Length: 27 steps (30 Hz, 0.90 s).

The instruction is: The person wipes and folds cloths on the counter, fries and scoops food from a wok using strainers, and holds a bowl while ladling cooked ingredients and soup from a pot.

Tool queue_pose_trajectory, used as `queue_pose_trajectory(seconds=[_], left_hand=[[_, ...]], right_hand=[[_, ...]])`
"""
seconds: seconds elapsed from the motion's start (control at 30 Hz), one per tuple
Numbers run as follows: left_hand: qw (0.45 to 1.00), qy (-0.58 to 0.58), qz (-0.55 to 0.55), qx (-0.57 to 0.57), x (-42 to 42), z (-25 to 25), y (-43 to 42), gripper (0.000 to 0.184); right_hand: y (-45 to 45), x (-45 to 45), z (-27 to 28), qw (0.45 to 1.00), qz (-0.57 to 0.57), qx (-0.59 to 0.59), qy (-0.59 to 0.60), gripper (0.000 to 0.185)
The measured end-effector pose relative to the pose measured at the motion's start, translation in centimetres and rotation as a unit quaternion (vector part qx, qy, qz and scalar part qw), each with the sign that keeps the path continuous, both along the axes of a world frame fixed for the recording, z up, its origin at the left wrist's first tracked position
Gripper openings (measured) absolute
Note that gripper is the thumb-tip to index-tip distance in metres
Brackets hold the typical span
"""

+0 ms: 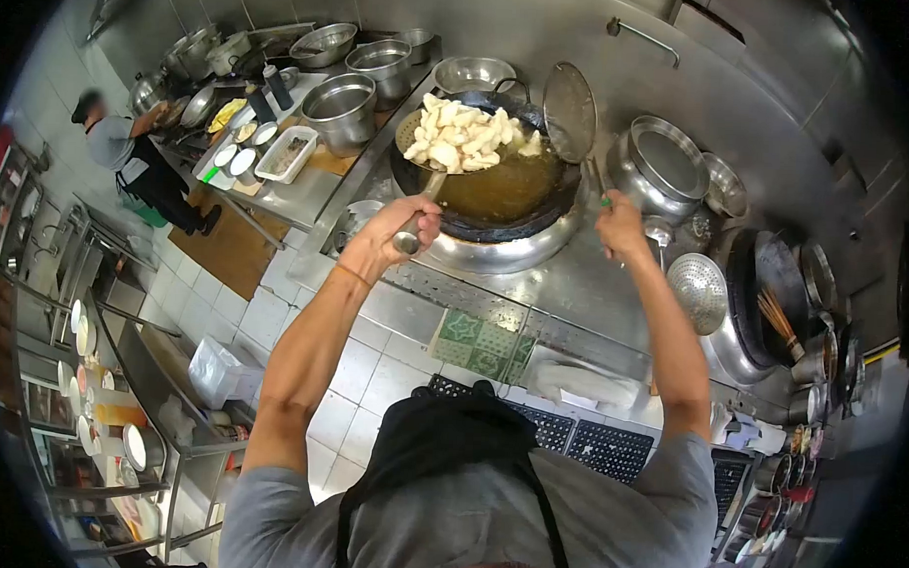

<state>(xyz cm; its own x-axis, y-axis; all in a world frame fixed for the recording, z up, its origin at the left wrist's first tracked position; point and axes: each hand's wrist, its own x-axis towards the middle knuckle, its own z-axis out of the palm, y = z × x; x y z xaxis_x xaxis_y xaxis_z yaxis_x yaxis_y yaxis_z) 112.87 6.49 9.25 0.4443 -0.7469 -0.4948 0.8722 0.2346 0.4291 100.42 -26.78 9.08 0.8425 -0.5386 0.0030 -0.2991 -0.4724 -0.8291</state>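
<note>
My left hand point(404, 228) is closed round the handle of a perforated ladle point(408, 134). Its bowl, over the left part of a dark wok point(570, 193), is heaped with pale chunks of food point(460, 134). Brown oil point(508, 193) fills the wok below, and a few pale pieces show near the heap's right edge. My right hand point(620, 228) is wrapped round the handle of a round mesh strainer point(569, 112), held upright over the wok's right side.
Steel pots point(338, 110) and a white tray point(287, 155) stand on the left counter. To the right are a stacked steel pot point(669, 161), a skimmer point(697, 293) and another wok point(775, 275). A person point(129, 157) stands far left.
</note>
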Motion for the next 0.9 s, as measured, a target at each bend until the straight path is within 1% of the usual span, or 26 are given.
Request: queue_pose_trajectory(seconds=[0.07, 0.1, 0.13, 0.2, 0.23, 0.3, 0.33, 0.4, 0.43, 0.47, 0.53, 0.57, 0.6, 0.67, 0.73, 0.8, 0.83, 0.9], left_hand=[[1.000, 0.017, 0.002, -0.003, -0.2, 0.5, 1.9, 0.016], [1.000, 0.019, 0.004, 0.000, -0.7, 1.3, 3.1, 0.016], [1.000, 0.020, 0.005, 0.002, -0.9, 1.7, 4.2, 0.015], [1.000, 0.003, 0.012, 0.021, -1.3, 1.6, 6.2, 0.016], [0.999, -0.017, 0.015, 0.024, -1.6, 1.8, 7.3, 0.016], [0.998, -0.048, 0.011, 0.030, -2.2, 1.9, 9.5, 0.016], [0.998, -0.046, 0.013, 0.032, -2.6, 1.8, 10.5, 0.016], [0.995, -0.055, 0.059, 0.053, -3.4, 1.5, 12.2, 0.015], [0.993, -0.080, 0.062, 0.053, -3.6, 1.0, 13.3, 0.013], [0.993, -0.080, 0.062, 0.053, -3.9, 0.6, 14.1, 0.013], [0.989, -0.089, 0.094, 0.068, -4.5, 0.1, 15.6, 0.012], [0.989, -0.093, 0.099, 0.057, -4.8, -0.3, 16.3, 0.011], [0.989, -0.093, 0.100, 0.055, -5.2, -0.7, 16.9, 0.011], [0.984, -0.093, 0.119, 0.090, -5.8, -1.8, 18.1, 0.011], [0.986, -0.089, 0.119, 0.073, -6.0, -4.2, 19.8, 0.010], [0.984, -0.092, 0.123, 0.087, -6.7, -5.8, 20.5, 0.010], [0.983, -0.089, 0.130, 0.092, -7.0, -6.6, 20.7, 0.010], [0.985, -0.070, 0.134, 0.077, -7.3, -8.9, 20.8, 0.010]], right_hand=[[0.4, 1.1, -2.7, 1.000, -0.017, 0.019, -0.015, 0.011], [0.0, 1.7, -3.4, 0.994, 0.008, 0.103, 0.035, 0.010], [0.1, 2.3, -4.2, 0.994, 0.010, 0.106, 0.035, 0.010], [0.6, 3.2, -5.6, 0.951, 0.036, 0.305, 0.025, 0.010], [1.0, 3.5, -6.3, 0.950, 0.038, 0.308, 0.027, 0.010], [2.3, 4.0, -7.1, 0.914, 0.067, 0.397, 0.043, 0.010], [3.0, 4.2, -7.6, 0.913, 0.068, 0.399, 0.045, 0.010], [4.7, 4.6, -7.9, 0.878, 0.079, 0.470, 0.035, 0.008], [5.4, 4.6, -7.6, 0.870, 0.084, 0.484, 0.040, 0.008], [5.7, 4.8, -7.9, 0.870, 0.084, 0.484, 0.040, 0.008], [6.2, 5.0, -8.6, 0.850, 0.099, 0.516, 0.039, 0.009], [6.6, 4.8, -8.3, 0.833, 0.104, 0.541, 0.044, 0.009], [6.9, 4.5, -8.1, 0.834, 0.105, 0.539, 0.044, 0.009], [7.3, 4.0, -7.8, 0.833, 0.121, 0.536, 0.062, 0.010], [7.6, 3.5, -7.8, 0.832, 0.129, 0.537, 0.061, 0.012], [7.4, 3.5, -7.9, 0.808, 0.161, 0.564, 0.058, 0.014], [7.8, 3.8, -8.2, 0.807, 0.133, 0.574, 0.049, 0.015], [9.1, 3.4, -7.1, 0.807, 0.138, 0.572, 0.045, 0.015]])
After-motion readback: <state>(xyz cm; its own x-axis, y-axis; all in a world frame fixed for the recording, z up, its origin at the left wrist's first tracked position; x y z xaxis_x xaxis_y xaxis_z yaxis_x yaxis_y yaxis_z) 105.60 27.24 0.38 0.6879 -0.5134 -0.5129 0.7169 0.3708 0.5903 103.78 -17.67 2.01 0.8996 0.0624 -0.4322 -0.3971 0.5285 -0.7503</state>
